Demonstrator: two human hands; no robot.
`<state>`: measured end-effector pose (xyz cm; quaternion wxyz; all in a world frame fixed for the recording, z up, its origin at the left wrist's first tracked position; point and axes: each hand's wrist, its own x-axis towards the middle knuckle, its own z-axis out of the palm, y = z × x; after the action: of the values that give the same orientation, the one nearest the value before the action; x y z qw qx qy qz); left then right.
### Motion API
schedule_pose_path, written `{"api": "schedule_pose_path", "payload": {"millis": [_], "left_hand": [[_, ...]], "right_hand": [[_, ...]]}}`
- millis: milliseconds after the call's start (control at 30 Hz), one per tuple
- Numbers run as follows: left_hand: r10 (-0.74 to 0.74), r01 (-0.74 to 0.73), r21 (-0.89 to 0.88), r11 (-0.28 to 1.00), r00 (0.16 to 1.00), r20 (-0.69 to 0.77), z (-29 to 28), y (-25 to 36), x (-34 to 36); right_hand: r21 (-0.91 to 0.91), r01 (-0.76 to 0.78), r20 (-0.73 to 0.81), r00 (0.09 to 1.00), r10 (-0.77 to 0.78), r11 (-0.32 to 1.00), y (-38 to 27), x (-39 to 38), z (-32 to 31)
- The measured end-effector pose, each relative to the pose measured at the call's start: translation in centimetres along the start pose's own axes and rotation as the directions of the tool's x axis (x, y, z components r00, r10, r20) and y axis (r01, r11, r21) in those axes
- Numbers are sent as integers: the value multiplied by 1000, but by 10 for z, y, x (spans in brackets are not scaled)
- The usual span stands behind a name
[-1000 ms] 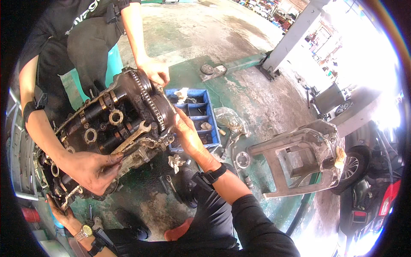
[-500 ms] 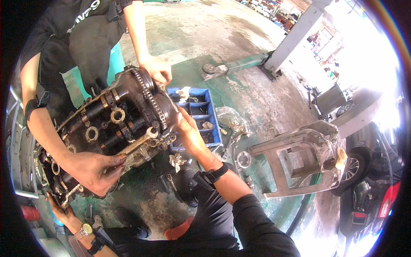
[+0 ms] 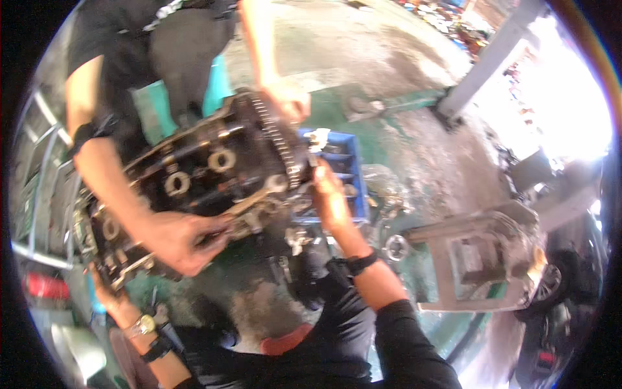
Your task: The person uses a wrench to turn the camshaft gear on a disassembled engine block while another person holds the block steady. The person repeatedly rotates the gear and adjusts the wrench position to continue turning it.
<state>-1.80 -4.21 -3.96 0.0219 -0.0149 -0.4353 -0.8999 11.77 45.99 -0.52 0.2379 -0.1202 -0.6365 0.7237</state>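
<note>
A greasy, dark engine (image 3: 194,175) with a chain (image 3: 277,139) at its right end lies slantwise before me, somewhat blurred. My left hand (image 3: 111,299), below a wristwatch (image 3: 144,324), grips its near left corner; the fingertips are partly hidden. At the opposite end my right hand (image 3: 332,198) holds the engine's side, thumb up, other fingers mostly out of sight. A co-worker facing me has one hand (image 3: 188,241) on a wrench (image 3: 259,196) lying along the engine's near edge. Their other hand (image 3: 288,98) rests by the far right corner.
Behind my right hand a blue divided tray (image 3: 359,175) holds small parts. A large metal frame (image 3: 440,285) stands to the right, near a car wheel (image 3: 551,282). A grey post (image 3: 495,55) rises at the back. Loose tools and parts lie on the floor by my legs.
The whole view has swung, so the engine, tray and frame sit farther right in it. My hands keep their places on the engine, and the co-worker's hand stays on the wrench.
</note>
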Motion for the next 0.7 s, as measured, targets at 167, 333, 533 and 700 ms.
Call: {"api": "schedule_pose_path", "payload": {"millis": [167,333,533,700], "left_hand": [[38,-34,22,999,977,-212,20,2,-5],[-1,7,24,1000,972,-236,29,4,-8],[5,-2,12,1000,973,-232,36,3,-9],[-11,12,1,1000,984,-176,37,5,-10]], "right_hand": [[165,-23,6,1000,22,986,-5,-4,4],[308,5,46,999,-20,951,-1,-1,2],[309,13,63,997,-34,951,3,1,0],[281,31,58,997,-49,959,3,1,0]]}}
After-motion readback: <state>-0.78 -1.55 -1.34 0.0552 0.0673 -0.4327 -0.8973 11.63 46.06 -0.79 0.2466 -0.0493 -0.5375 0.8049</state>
